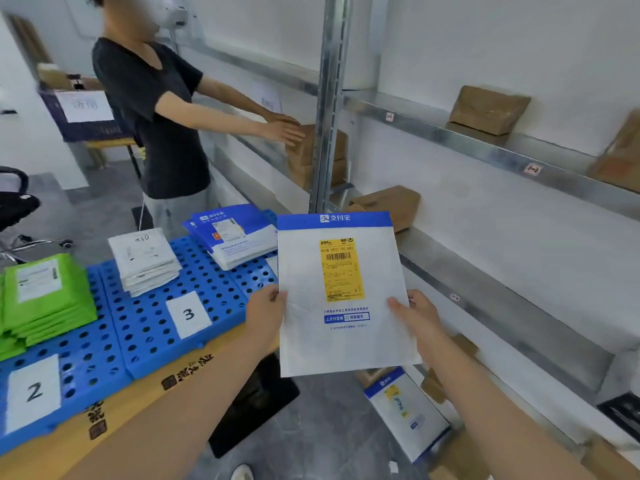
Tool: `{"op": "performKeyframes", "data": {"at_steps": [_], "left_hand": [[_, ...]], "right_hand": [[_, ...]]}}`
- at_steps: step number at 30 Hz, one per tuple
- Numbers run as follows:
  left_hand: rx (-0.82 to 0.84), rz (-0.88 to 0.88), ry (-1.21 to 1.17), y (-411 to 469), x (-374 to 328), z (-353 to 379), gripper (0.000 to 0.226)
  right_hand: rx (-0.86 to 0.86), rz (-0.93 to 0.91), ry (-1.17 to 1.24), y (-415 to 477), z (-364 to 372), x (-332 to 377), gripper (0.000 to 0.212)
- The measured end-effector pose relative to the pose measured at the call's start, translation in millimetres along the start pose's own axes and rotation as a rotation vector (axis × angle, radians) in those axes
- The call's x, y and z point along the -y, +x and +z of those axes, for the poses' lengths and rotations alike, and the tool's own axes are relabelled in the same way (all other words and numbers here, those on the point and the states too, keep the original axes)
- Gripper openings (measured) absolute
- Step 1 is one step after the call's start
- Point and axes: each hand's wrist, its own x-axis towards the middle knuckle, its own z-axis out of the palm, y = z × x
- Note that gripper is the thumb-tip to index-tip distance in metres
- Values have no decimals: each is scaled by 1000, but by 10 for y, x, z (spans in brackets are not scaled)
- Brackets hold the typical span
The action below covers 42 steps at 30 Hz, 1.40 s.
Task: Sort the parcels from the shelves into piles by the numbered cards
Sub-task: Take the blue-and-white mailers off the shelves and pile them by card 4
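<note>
I hold a flat white parcel (341, 292) with a blue top band and a yellow label upright in front of me. My left hand (265, 311) pinches its left edge and my right hand (417, 315) grips its right edge. On the blue perforated board (152, 327) at the left lie card 2 (34, 391) and card 3 (188, 313). A green pile (41, 299) sits behind card 2, a white pile (143, 259) behind card 3, and a blue-and-white pile (235, 233) farther right.
Another person (156, 119) stands ahead with both hands on a brown box (303, 150) on the metal shelves (485, 147). More brown parcels (486, 110) rest on the shelves at right. A blue-and-white parcel (407, 410) lies on the lowest shelf. A black chair (15, 206) stands far left.
</note>
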Motion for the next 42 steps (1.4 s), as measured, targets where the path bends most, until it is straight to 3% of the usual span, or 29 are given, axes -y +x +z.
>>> {"op": "performKeyframes", "data": {"at_steps": [7, 19, 33, 37, 42], "left_hand": [[-102, -105, -46, 812, 181, -492, 23], [-151, -91, -76, 2236, 266, -1069, 21], [-311, -221, -111, 3002, 489, -1131, 20], [-376, -281, -107, 3180, 524, -1117, 20], [-405, -331, -49, 3484, 616, -1139, 23]], "right_hand": [[70, -19, -100, 669, 905, 259, 13], [116, -47, -146, 1856, 2182, 736, 14], [247, -8, -253, 2965, 2992, 725, 15], [335, 15, -281, 3312, 3210, 702, 5], [402, 35, -278, 3705, 3509, 672, 13]]}}
